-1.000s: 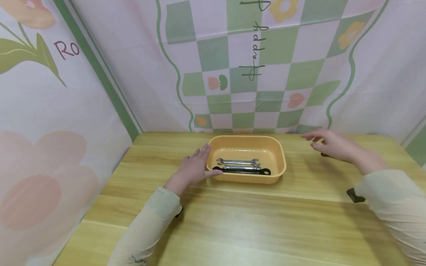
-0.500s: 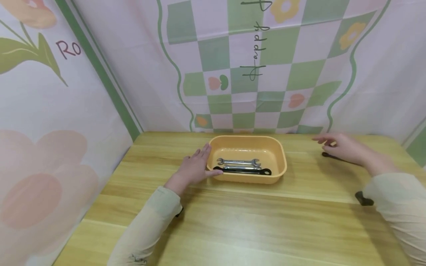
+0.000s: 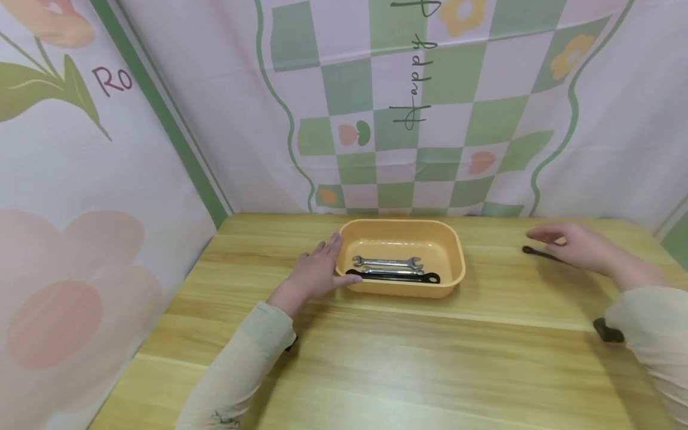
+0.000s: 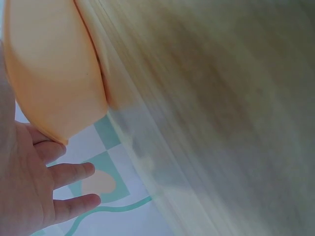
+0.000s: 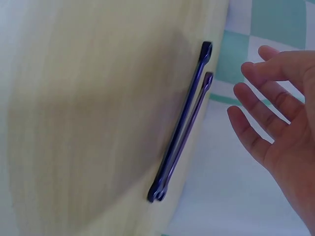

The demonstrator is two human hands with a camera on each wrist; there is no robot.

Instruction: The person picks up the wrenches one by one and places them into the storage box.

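My left hand [image 3: 316, 270] rests against the left end of a yellow plastic basin [image 3: 405, 290], its fingers along the side and its thumb over the front rim. Inside the basin lie a silver open-end wrench [image 3: 386, 262], a second silver wrench [image 3: 395, 271] and a black wrench [image 3: 396, 277]. To the right, my right hand [image 3: 587, 248] hovers over the table with relaxed, slightly bent fingers and holds nothing. Below it, two dark wrenches, a longer one [image 5: 181, 123] and a shorter one [image 5: 186, 133], lie side by side on the wood in the right wrist view.
The wooden table [image 3: 403, 364] ends at the back against a printed cloth [image 3: 392, 161] with green and white checks. Another floral cloth [image 3: 107, 257] hangs along the left side. A small black object [image 3: 608, 330] shows under the right cuff.
My right hand has moved rightward, away from the basin, uncovering one end of a black wrench on the table. My left hand stays at the basin, and its contents have not moved.
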